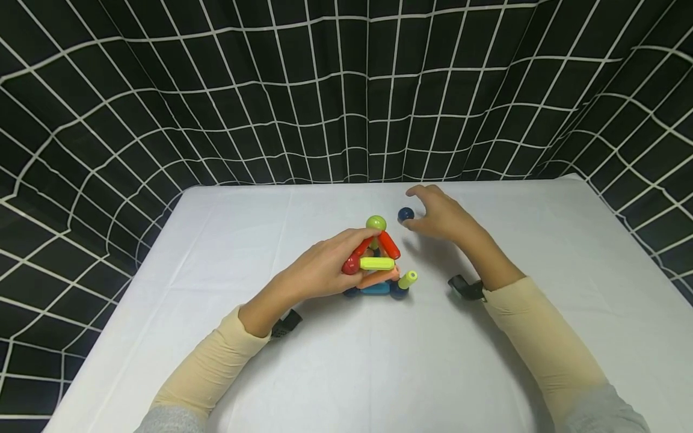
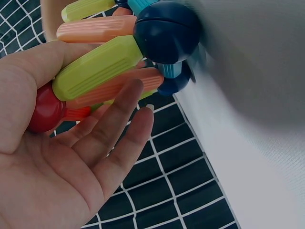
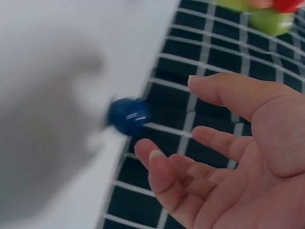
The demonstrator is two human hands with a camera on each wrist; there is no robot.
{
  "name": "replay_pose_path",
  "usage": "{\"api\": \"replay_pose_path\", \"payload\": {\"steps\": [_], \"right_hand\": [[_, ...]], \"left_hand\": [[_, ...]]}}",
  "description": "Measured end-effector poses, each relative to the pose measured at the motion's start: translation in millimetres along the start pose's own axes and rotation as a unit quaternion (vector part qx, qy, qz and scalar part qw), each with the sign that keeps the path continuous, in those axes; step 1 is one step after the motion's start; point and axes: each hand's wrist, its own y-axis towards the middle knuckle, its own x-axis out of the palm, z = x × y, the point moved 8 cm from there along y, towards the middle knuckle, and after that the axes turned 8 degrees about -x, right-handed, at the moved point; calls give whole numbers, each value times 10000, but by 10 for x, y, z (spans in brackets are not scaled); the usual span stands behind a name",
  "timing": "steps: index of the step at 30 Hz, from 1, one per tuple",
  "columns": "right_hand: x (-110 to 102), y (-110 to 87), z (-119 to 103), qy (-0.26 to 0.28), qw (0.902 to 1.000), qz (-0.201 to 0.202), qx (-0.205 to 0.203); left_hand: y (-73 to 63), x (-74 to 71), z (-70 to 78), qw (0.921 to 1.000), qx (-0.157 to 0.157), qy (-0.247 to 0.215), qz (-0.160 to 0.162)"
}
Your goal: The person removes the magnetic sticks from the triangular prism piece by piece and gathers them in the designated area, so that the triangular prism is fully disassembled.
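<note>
So, the left hand (image 1: 326,263) has hold of a frame of coloured rods and balls (image 1: 379,277), all plastic-looking, thumb and fingers bent about its left side, with a glossy red ball (image 1: 351,264) tucked in by the palm. Up by the fingertips sits a lime-green ball (image 1: 376,224), a bright red rod (image 1: 388,245) slanting down from it. Below, a light-blue rod (image 1: 375,288) lies between dark balls, and from the right-hand navy base ball (image 1: 399,291) a short yellow-green rod (image 1: 408,279) sticks up, its tip bare.

Over now to the right hand (image 1: 441,213): thumb and fingers wide apart, nothing in the grip, and the loose, shiny dark-blue ball (image 1: 406,214) right beside the thumb! Touching? Can't tell. That ball lies close to the far edge of the white-covered tabletop (image 1: 243,222), slightly right of the middle; the frame stands nearer the centre.

This looks like the reach, one hand steadying, one going for the loose piece. Taking it calls for thumb and fingers closing round the ball without nudging it towards that edge, where the black, white-gridded curtain (image 1: 303,90) rises.
</note>
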Motion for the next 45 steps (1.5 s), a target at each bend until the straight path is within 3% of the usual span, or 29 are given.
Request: {"api": "replay_pose_path", "payload": {"steps": [7, 12, 17, 23, 27, 31, 37, 45], "right_hand": [[-236, -341, -452, 225, 9948, 537, -832], [-253, -599, -830, 165, 9853, 543, -1611], [-110, -791, -1207, -248, 9622, 537, -2658], [16, -910, -1494, -788, 9270, 1044, -3515], [88, -918, -1547, -1230, 9163, 1313, -3578], [132, -905, -1551, -1470, 9186, 1386, -3396], [176, -887, -1522, -1377, 9209, 1497, -3324], [225, -879, -1518, -1101, 9153, 1777, -3444]], "left_hand": [[-12, 3, 2, 10000, 44, -18, 50], [-4, 3, 15, 9999, 117, -78, 52], [22, 14, -9, 9999, -40, -124, -108], [34, 17, -14, 9999, -66, -107, -87], [31, 16, -14, 9999, -48, -83, -67], [36, 22, -19, 9999, -58, -96, -128], [35, 23, -31, 9997, -151, -35, -189], [26, 25, -26, 9997, -149, -98, -177]]}}
